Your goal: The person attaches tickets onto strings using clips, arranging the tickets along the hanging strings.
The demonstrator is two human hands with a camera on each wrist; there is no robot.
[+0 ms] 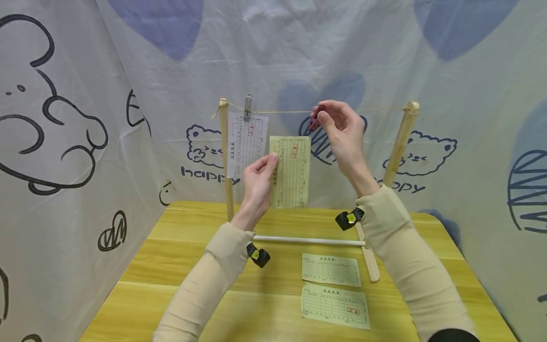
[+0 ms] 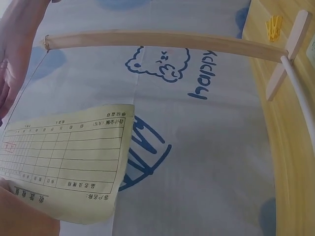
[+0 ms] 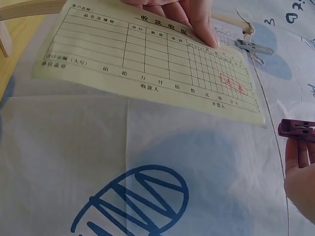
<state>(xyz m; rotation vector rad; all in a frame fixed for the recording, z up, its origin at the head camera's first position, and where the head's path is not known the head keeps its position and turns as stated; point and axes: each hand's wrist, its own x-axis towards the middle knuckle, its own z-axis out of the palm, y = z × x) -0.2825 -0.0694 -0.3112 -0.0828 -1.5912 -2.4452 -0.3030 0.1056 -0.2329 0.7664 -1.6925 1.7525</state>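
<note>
My left hand (image 1: 258, 185) pinches a yellow receipt slip (image 1: 292, 175) by its left edge and holds it upright, just under the string (image 1: 286, 112). The slip bears a printed grid and a red stamp. Higher up and to the right, my right hand (image 1: 345, 133) holds a dark red clothespin (image 1: 316, 118) at the string's height. In the right wrist view this clothespin (image 3: 297, 130) lies between fingers and thumb beside the string. A white slip (image 1: 248, 142) hangs at the string's left end, gripped by a grey clothespin (image 1: 248, 107).
Two wooden posts (image 1: 401, 142) carry the string, with a white rod (image 1: 312, 241) low between them. Two more receipt slips (image 1: 331, 269) lie on the wooden table (image 1: 171, 266). A yellow clothespin (image 2: 273, 28) lies near the right post's foot. A printed cloth hangs behind.
</note>
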